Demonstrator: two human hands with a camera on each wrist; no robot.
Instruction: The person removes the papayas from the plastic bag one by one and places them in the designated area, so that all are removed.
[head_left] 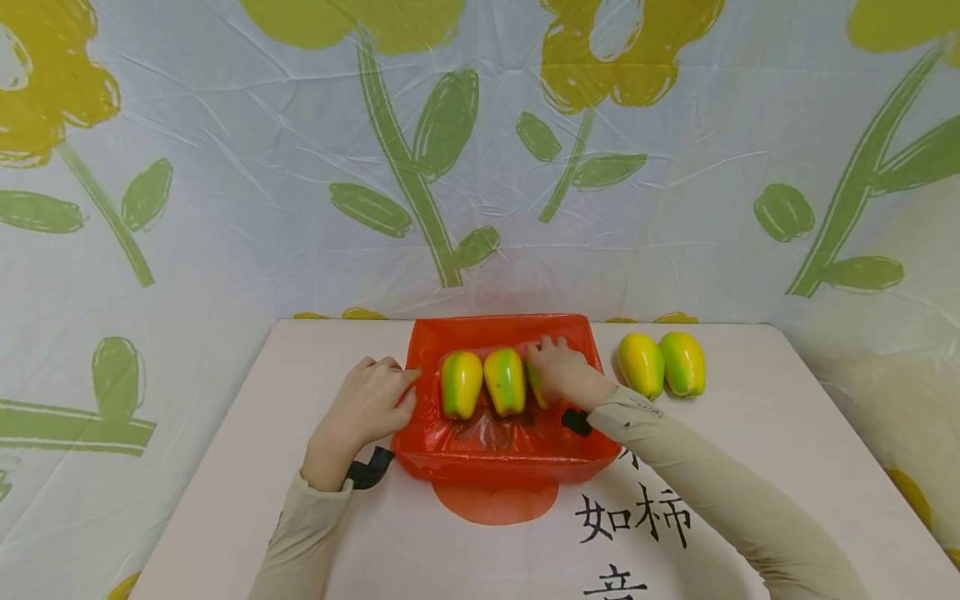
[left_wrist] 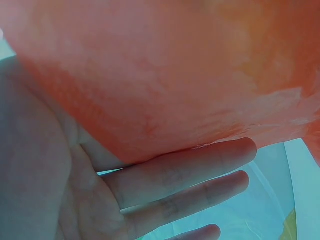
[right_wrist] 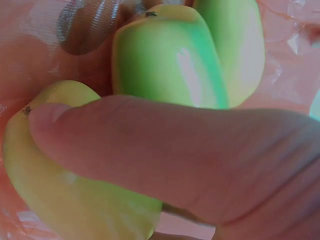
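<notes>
Flowered cloth: we see it (head_left: 300, 242) hanging behind the table.
Pale table: its top (head_left: 750, 400) bears the red tray and, outside that, two fruits.
Red tray: it sits between our hands, its front wall (head_left: 495, 467) towards us.
Left hand: at the tray's left side, our hand (head_left: 367, 400) has its fingers nearly straight and slightly apart, touching the wall; we cannot tell what its thumb does.
Right hand: inside the tray at its right, our hand (head_left: 564, 373) pinches one fruit, the thumb laid across it; the other fingers' grip is mostly hidden.
Held fruit: yellow-green (right_wrist: 75, 200), it lies under the right hand, on that hand's left, its long axis running roughly away from us.
Tray pair: two fruits (head_left: 461, 385) (head_left: 505, 382) stand in a row left of the held one.
Outer pair: two touching fruits (head_left: 641, 365) (head_left: 683, 364) lie beyond the tray's right wall, much nearer our right hand, long axes pointing away from us.
</notes>
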